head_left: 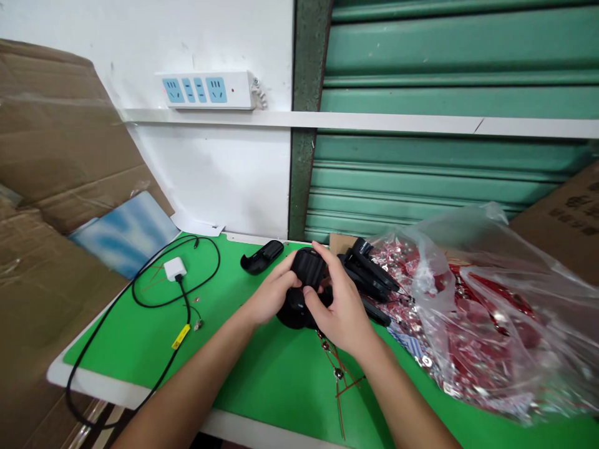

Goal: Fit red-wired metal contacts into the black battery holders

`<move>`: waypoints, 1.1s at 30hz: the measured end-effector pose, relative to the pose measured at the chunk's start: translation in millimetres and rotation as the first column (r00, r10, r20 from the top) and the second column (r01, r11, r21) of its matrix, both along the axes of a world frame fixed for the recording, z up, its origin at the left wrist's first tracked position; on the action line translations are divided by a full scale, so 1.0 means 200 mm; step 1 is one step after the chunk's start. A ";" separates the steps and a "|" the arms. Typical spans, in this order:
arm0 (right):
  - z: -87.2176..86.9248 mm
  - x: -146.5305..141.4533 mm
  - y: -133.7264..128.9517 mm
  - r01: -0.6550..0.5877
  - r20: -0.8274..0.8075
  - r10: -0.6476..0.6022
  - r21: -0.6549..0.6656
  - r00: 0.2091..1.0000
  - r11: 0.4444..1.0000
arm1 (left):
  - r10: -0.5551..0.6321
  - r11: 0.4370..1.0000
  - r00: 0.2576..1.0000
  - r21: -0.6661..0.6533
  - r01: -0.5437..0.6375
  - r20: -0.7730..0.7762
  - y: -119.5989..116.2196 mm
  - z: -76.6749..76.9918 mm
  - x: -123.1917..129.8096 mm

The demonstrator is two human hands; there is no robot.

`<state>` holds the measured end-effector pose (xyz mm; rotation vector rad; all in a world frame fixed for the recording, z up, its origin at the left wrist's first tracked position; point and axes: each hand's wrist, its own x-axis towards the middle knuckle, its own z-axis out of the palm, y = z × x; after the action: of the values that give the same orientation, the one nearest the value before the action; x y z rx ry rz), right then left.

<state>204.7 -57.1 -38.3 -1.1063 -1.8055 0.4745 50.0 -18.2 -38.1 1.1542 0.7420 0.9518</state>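
Observation:
Over the green table (262,386), both hands grip a black plastic housing (309,267) with a ribbed or hollow face. My left hand (271,293) closes on its left side, thumb pressed on the lower edge. My right hand (339,305) wraps the right side, thumb at the bottom and index finger along the top. A rounded black part (292,312) shows just beneath the hands; whether it is joined to the housing I cannot tell. Thin red wires with small round metal pieces (337,373) lie below the right hand. Behind the left hand rests an open black shell (262,257).
Several black plastic parts (369,274) lie at right, beside a clear plastic bag (435,274) of red wires and metal pieces. A black cable with a white plug (175,269) loops at left. Cardboard (60,137) stands left; a power strip (206,90) hangs behind.

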 end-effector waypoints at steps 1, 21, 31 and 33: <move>0.00 0.00 0.00 0.009 0.005 -0.009 0.011 1.000 1.000 | 0.002 1.000 1.000 0.004 -0.002 -0.007 0.00 0.00 0.00; -0.02 0.00 0.02 -0.085 -0.284 0.023 -0.208 0.959 0.974 | -0.034 0.909 0.957 0.390 0.150 -0.289 -0.02 0.02 -0.04; -0.05 -0.02 0.02 -0.079 -0.322 0.013 -0.192 0.947 0.978 | 0.011 0.869 0.946 0.472 0.151 -0.323 -0.02 0.01 -0.04; -0.06 -0.03 0.02 -0.067 -0.317 0.006 -0.182 0.948 0.981 | 0.023 0.867 0.947 0.477 0.141 -0.322 -0.02 0.00 -0.04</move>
<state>198.7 -52.8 -50.2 -1.0579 -1.5240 0.8134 41.4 -22.3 -37.6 1.8089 0.7299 0.9409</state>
